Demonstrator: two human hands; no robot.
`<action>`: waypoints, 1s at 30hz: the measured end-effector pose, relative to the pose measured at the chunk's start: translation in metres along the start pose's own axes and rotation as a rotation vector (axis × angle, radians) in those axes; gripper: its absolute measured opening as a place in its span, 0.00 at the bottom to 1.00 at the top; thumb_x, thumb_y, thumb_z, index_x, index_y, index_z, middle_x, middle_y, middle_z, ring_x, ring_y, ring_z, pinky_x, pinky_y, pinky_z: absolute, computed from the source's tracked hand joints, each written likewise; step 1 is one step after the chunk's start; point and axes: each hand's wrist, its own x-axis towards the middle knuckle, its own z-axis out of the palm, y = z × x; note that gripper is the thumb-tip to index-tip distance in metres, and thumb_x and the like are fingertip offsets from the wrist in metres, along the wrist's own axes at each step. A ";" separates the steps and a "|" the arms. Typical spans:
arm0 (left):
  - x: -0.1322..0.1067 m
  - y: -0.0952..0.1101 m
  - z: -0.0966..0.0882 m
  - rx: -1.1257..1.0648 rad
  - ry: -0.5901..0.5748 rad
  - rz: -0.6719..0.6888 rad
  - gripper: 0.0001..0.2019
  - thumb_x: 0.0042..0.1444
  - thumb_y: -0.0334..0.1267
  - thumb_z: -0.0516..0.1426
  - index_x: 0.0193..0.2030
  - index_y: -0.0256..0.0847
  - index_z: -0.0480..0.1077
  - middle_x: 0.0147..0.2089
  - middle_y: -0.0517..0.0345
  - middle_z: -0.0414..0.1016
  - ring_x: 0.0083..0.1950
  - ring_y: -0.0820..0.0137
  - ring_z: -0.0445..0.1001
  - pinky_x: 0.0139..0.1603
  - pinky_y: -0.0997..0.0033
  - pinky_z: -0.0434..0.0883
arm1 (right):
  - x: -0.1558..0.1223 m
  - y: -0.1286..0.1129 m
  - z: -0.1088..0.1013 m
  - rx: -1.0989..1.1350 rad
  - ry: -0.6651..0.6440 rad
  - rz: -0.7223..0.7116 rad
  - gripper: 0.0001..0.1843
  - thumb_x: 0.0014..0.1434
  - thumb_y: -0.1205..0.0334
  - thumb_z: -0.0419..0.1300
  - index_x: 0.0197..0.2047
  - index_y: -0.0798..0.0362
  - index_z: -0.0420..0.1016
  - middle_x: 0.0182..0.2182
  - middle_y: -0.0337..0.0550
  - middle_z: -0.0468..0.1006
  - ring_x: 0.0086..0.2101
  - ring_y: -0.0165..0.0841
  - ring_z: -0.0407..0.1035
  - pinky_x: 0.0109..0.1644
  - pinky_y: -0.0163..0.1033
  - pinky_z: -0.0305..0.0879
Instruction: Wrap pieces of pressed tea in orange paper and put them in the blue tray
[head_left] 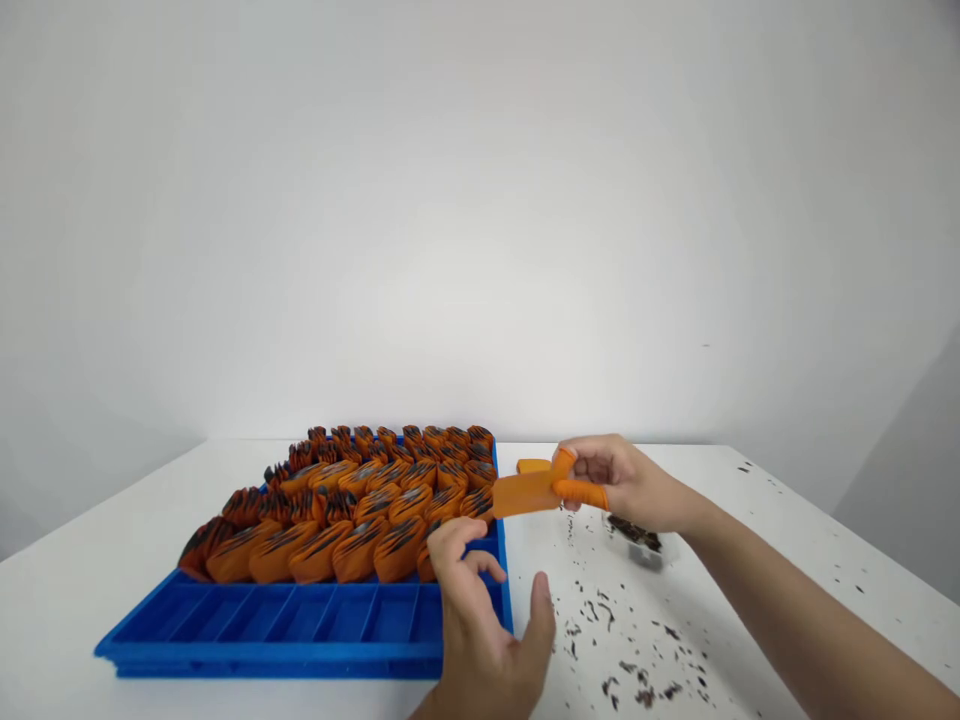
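Observation:
My right hand [611, 480] wears orange finger cots on its thumb and a finger. It pinches a flat orange strip [526, 493], held level above the table by the right edge of a blue compartment tray [300, 655]. My left hand [487, 615] is open in front of the tray's right side, thumb and fingers apart, just below the strip. Orange bundles with dark streaks [315, 550] fill the tray's back rows. Behind my right fingers lies another orange piece [532, 465], partly hidden.
A small clear container with dark flakes [636, 535] sits under my right wrist, partly covered. Loose dark flakes [645, 690] are scattered over the white table [787, 560]. The tray's front compartments [345, 612] hold nothing visible. A plain wall [480, 220] rises behind.

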 end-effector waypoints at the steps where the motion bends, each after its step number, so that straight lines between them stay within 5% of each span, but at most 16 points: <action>1: 0.001 0.000 0.000 0.006 0.008 -0.032 0.31 0.64 0.34 0.62 0.71 0.44 0.56 0.63 0.40 0.62 0.42 0.66 0.73 0.38 0.63 0.79 | -0.003 0.006 0.003 0.064 -0.019 0.031 0.15 0.62 0.51 0.75 0.37 0.53 0.80 0.31 0.38 0.80 0.31 0.28 0.74 0.37 0.34 0.73; 4: 0.004 0.000 0.001 -0.001 -0.035 -0.081 0.29 0.67 0.38 0.62 0.72 0.45 0.58 0.65 0.40 0.64 0.50 0.61 0.75 0.45 0.61 0.80 | -0.010 0.025 0.010 0.197 -0.074 0.088 0.15 0.60 0.53 0.77 0.38 0.54 0.82 0.33 0.40 0.83 0.32 0.29 0.78 0.39 0.35 0.78; 9: 0.010 0.001 0.001 -0.121 -0.213 -0.226 0.12 0.73 0.39 0.57 0.60 0.44 0.69 0.54 0.49 0.76 0.39 0.68 0.78 0.39 0.68 0.78 | -0.011 0.052 0.021 0.369 -0.163 0.128 0.19 0.59 0.49 0.77 0.40 0.56 0.80 0.35 0.46 0.86 0.38 0.35 0.83 0.36 0.35 0.81; 11: 0.015 0.001 -0.001 -0.148 -0.261 -0.192 0.06 0.75 0.38 0.55 0.50 0.43 0.73 0.46 0.52 0.77 0.42 0.65 0.78 0.41 0.68 0.77 | -0.009 0.055 0.025 0.373 -0.194 0.147 0.21 0.57 0.49 0.78 0.41 0.56 0.81 0.37 0.46 0.85 0.40 0.36 0.83 0.33 0.33 0.80; 15: 0.024 0.005 -0.005 -0.147 -0.316 -0.031 0.10 0.74 0.34 0.55 0.39 0.42 0.74 0.37 0.56 0.74 0.39 0.66 0.75 0.42 0.68 0.73 | -0.007 0.050 0.026 0.211 -0.167 0.134 0.20 0.53 0.49 0.81 0.40 0.54 0.85 0.42 0.42 0.79 0.33 0.27 0.76 0.27 0.29 0.71; 20: 0.027 0.005 -0.004 -0.221 -0.410 0.130 0.08 0.70 0.27 0.57 0.42 0.40 0.76 0.35 0.57 0.71 0.34 0.69 0.73 0.36 0.71 0.71 | -0.009 0.044 0.017 -0.065 -0.205 0.011 0.21 0.51 0.44 0.81 0.33 0.53 0.84 0.34 0.37 0.72 0.34 0.28 0.67 0.31 0.31 0.64; 23: 0.026 0.002 -0.002 -0.264 -0.480 0.201 0.12 0.68 0.25 0.57 0.52 0.39 0.80 0.37 0.54 0.73 0.34 0.69 0.74 0.34 0.72 0.73 | -0.012 0.048 0.014 -0.117 -0.259 -0.008 0.21 0.52 0.44 0.81 0.32 0.53 0.84 0.33 0.36 0.69 0.33 0.27 0.66 0.30 0.30 0.62; 30: 0.025 -0.007 0.000 -0.249 -0.562 0.202 0.16 0.71 0.29 0.59 0.60 0.47 0.82 0.48 0.47 0.80 0.46 0.63 0.82 0.42 0.65 0.81 | -0.014 0.046 -0.002 -0.068 -0.375 0.191 0.21 0.53 0.45 0.79 0.39 0.52 0.86 0.42 0.37 0.68 0.25 0.20 0.69 0.29 0.31 0.70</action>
